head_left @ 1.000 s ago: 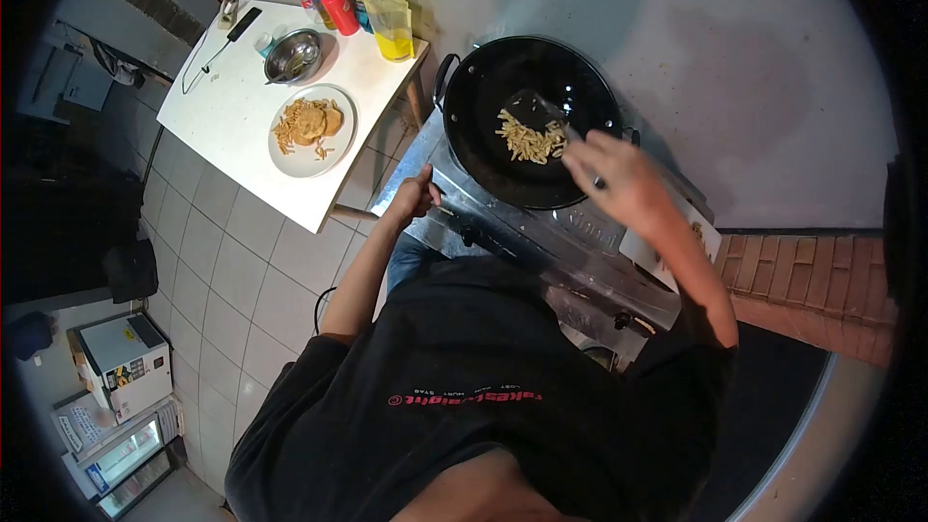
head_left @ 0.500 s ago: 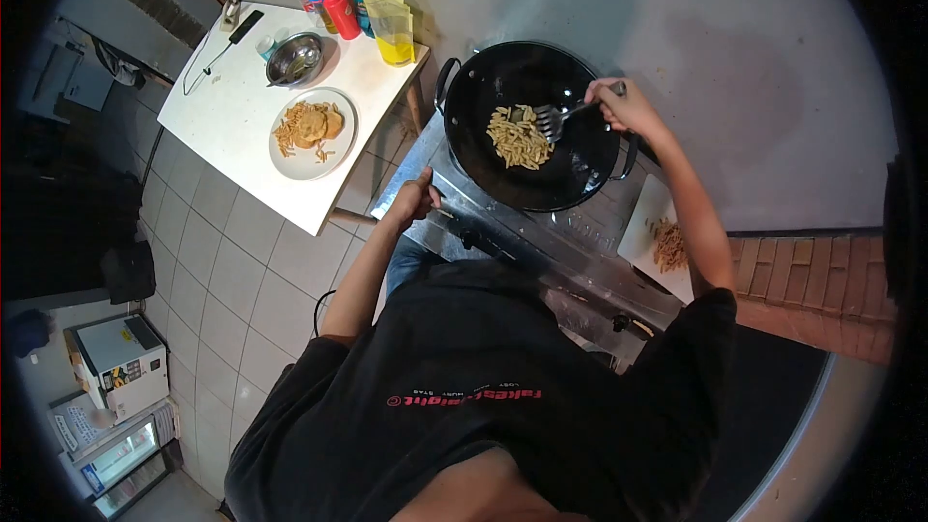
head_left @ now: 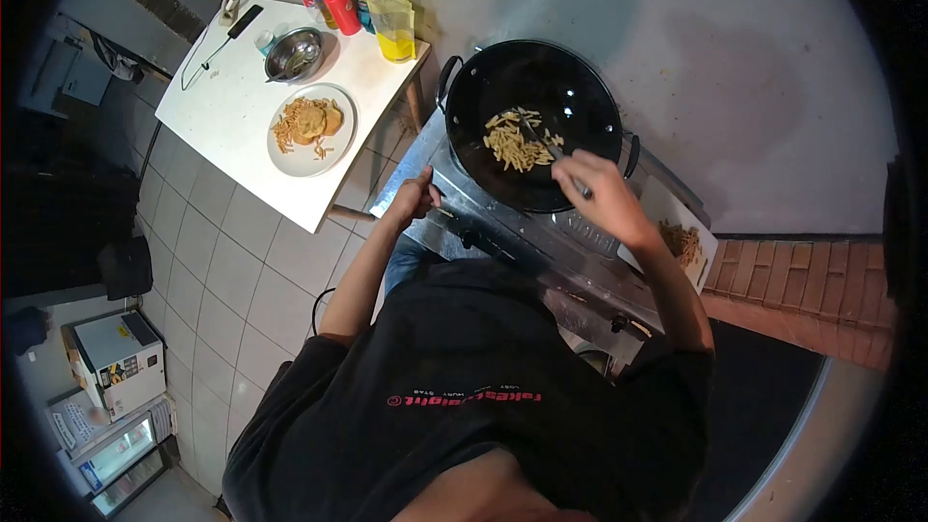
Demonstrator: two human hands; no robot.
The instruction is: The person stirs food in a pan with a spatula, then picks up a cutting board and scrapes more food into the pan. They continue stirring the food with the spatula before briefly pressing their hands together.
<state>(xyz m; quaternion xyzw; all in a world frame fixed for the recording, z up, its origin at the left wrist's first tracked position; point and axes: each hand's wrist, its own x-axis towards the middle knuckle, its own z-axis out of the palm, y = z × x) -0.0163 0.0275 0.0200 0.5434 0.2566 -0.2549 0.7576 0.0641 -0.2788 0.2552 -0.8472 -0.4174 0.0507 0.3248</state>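
My right hand (head_left: 601,195) is closed around the handle of a slotted spatula (head_left: 553,149). The spatula's head is down among short pale-yellow pieces of food, which look like pasta or cut fries (head_left: 515,147), in a black two-handled wok (head_left: 570,68). The wok sits on a metal stove (head_left: 503,217). At the stove's front left edge rests my left hand (head_left: 416,197), its fingers curled against the edge. Near my right forearm, browned pieces of similar food (head_left: 681,244) lie on a white tray or board (head_left: 704,261), partly hidden by the arm.
On the left, a white table (head_left: 227,150) holds a plate (head_left: 290,169) of browned food, a metal bowl (head_left: 294,56), a red squeeze bottle (head_left: 341,10) and a yellow pouch (head_left: 392,24) of oil-like liquid. A grey wall (head_left: 715,87) rises behind the wok. Tiled floor (head_left: 242,261) lies below the table.
My right hand has come down and left, nearer the wok's front rim, and the spatula has swung round with its head further into the food. My left hand stays put.
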